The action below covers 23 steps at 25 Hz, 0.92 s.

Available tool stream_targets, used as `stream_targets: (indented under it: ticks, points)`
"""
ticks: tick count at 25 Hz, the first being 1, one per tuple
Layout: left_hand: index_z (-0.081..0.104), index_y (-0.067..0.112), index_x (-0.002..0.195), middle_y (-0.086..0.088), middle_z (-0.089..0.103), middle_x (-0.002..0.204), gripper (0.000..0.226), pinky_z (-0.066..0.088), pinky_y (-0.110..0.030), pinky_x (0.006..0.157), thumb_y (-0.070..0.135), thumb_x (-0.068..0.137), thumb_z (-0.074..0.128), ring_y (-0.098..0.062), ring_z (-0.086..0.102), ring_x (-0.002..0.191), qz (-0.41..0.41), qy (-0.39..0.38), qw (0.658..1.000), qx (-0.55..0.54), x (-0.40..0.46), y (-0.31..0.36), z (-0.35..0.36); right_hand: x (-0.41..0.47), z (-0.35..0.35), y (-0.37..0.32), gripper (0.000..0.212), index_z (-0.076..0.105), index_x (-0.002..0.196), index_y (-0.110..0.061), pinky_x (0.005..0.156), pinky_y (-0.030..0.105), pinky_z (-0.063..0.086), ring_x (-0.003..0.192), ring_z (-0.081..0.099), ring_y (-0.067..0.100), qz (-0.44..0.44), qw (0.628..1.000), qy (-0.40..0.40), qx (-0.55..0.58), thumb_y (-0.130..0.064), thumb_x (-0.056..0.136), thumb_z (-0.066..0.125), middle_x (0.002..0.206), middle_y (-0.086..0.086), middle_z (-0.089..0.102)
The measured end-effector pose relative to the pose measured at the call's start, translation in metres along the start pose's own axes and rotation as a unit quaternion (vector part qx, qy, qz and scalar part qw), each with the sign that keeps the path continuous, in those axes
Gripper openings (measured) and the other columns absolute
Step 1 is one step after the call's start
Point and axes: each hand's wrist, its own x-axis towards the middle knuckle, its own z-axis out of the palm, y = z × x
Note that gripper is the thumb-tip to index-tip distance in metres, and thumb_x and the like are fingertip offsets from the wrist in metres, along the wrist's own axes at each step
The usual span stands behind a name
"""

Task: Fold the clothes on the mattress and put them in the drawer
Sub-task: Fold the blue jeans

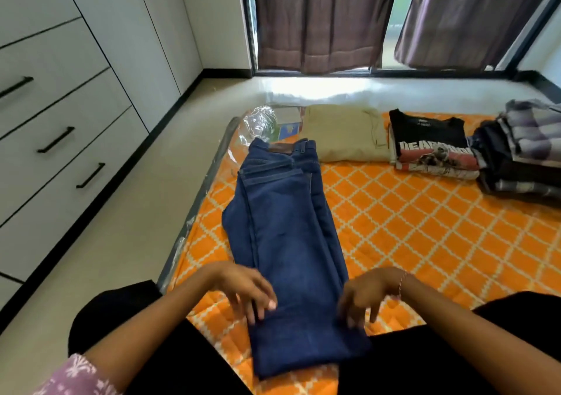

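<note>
A pair of dark blue jeans [291, 234] lies lengthwise on the orange quilted mattress [425, 227], folded leg over leg, waistband at the far end. My left hand [246, 291] hovers over the left edge of the lower legs with fingers spread and pointing down. My right hand [367, 296] hangs over the right edge the same way, fingertips at the denim. Neither hand grips the cloth. Folded beige trousers [343, 135], a folded black printed T-shirt [431, 146] and a stack of dark and checked clothes [522, 152] lie along the far side.
White drawers with black handles [56, 139] line the left wall, all closed, across a strip of pale floor [127, 237]. Crumpled clear plastic [261, 121] sits at the mattress's far left corner. Brown curtains [321, 18] hang over the window behind. My black-clad knees frame the jeans' hem.
</note>
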Motion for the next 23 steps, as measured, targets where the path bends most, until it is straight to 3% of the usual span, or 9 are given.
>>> stream_targets:
  ticks: [1,3,5,9,12,16,19,21,23]
  points:
    - [0.062,0.011,0.11,-0.007,0.067,0.089,0.023,0.048,-0.017,0.056,0.026,0.092,0.062,-0.008,0.066,0.068,0.023,0.115,0.993,-0.023,0.003,0.002,-0.011,0.0,-0.017,-0.003,0.021,0.064,0.107,-0.005,0.057,0.016,0.046,0.059,0.058,0.003,-0.013,0.997,0.077,0.026,-0.005,0.091,0.051,0.104,0.012,0.067]
    - [0.061,0.008,0.109,-0.015,0.064,0.101,0.027,0.046,-0.021,0.066,0.024,0.088,0.066,-0.021,0.065,0.087,0.037,0.428,0.903,0.012,0.017,0.009,-0.029,0.013,-0.052,-0.011,0.019,0.064,0.103,-0.002,0.066,0.026,0.046,0.073,0.062,0.018,-0.04,0.943,0.33,0.009,-0.009,0.09,0.051,0.104,0.016,0.068]
    - [0.049,0.005,0.128,-0.015,0.052,0.122,0.048,0.045,-0.033,0.088,0.024,0.088,0.066,-0.03,0.052,0.112,0.021,0.578,0.815,-0.025,0.036,0.016,-0.04,0.034,-0.075,-0.025,0.024,0.061,0.108,-0.002,0.07,0.031,0.039,0.093,0.06,0.028,-0.044,0.868,0.492,0.05,-0.018,0.092,0.056,0.105,0.014,0.065]
    - [0.057,0.001,0.114,-0.011,0.062,0.112,0.037,0.049,-0.038,0.083,0.024,0.087,0.067,-0.029,0.059,0.105,0.015,0.566,0.74,-0.362,0.059,0.023,-0.075,0.075,-0.11,-0.037,0.029,0.061,0.11,-0.002,0.072,0.025,0.049,0.092,0.06,0.022,-0.066,0.769,0.483,0.413,-0.022,0.089,0.064,0.109,0.01,0.064]
    - [0.061,0.006,0.102,-0.006,0.065,0.101,0.021,0.052,-0.038,0.079,0.015,0.084,0.07,-0.023,0.062,0.093,0.038,0.544,0.733,-0.406,0.061,0.023,-0.081,0.087,-0.127,-0.043,0.01,0.068,0.096,-0.005,0.087,0.042,0.055,0.097,0.065,0.029,-0.124,0.671,0.458,0.569,-0.01,0.088,0.065,0.108,0.019,0.068]
    - [0.063,0.021,0.086,0.0,0.068,0.088,0.015,0.053,-0.035,0.073,0.007,0.087,0.063,-0.016,0.064,0.082,0.143,0.619,0.679,-0.37,0.056,0.017,-0.094,0.095,-0.152,-0.05,0.015,0.072,0.088,-0.02,0.07,0.023,0.056,0.086,0.068,0.014,-0.219,0.615,0.518,0.553,-0.009,0.089,0.063,0.09,-0.004,0.074]
    - [0.063,0.011,0.092,-0.008,0.065,0.094,0.005,0.045,-0.034,0.069,0.008,0.088,0.061,-0.026,0.061,0.085,0.049,0.678,0.668,-0.304,0.067,0.011,-0.12,0.11,-0.177,-0.056,0.009,0.067,0.094,-0.011,0.077,0.035,0.052,0.094,0.064,0.023,-0.071,0.67,0.591,0.444,-0.016,0.087,0.065,0.097,0.003,0.069]
    - [0.056,0.005,0.106,-0.012,0.062,0.103,0.021,0.041,-0.034,0.071,0.014,0.088,0.062,-0.032,0.059,0.094,-0.037,0.646,0.689,-0.327,0.077,0.015,-0.13,0.122,-0.183,-0.057,0.029,0.058,0.108,-0.011,0.087,0.042,0.048,0.103,0.059,0.027,0.039,0.721,0.56,0.406,-0.027,0.086,0.065,0.11,0.005,0.063]
    - [0.053,0.006,0.108,-0.008,0.061,0.1,0.027,0.041,-0.033,0.071,0.016,0.086,0.066,-0.032,0.059,0.096,-0.026,0.632,0.683,-0.366,0.081,0.019,-0.138,0.125,-0.19,-0.056,0.03,0.057,0.105,-0.013,0.082,0.038,0.048,0.097,0.06,0.025,0.036,0.73,0.52,0.442,-0.032,0.085,0.066,0.107,0.004,0.063]
